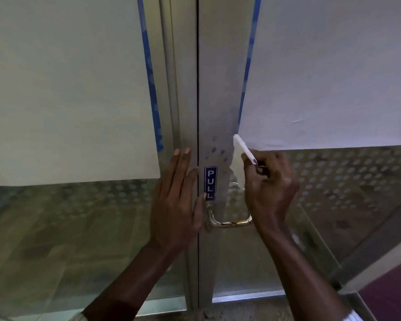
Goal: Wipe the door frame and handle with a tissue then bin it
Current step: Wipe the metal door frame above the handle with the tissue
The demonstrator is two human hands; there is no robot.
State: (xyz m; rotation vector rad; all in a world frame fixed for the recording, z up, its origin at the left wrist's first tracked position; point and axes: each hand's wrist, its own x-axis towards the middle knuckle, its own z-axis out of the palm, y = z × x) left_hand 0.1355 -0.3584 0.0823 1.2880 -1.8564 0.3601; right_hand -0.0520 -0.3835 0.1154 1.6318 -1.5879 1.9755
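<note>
At door frame (218, 93), centre | left hand (176, 200) flat, grip open, fingers up, pressed on left stile beside PULL sticker (210, 183) | right hand (269, 186) raised, grip pinched on white tissue (241, 147) against frame's right edge | handle (229, 222) just below, between wrists | purple smudges (218, 150) above sticker
</note>
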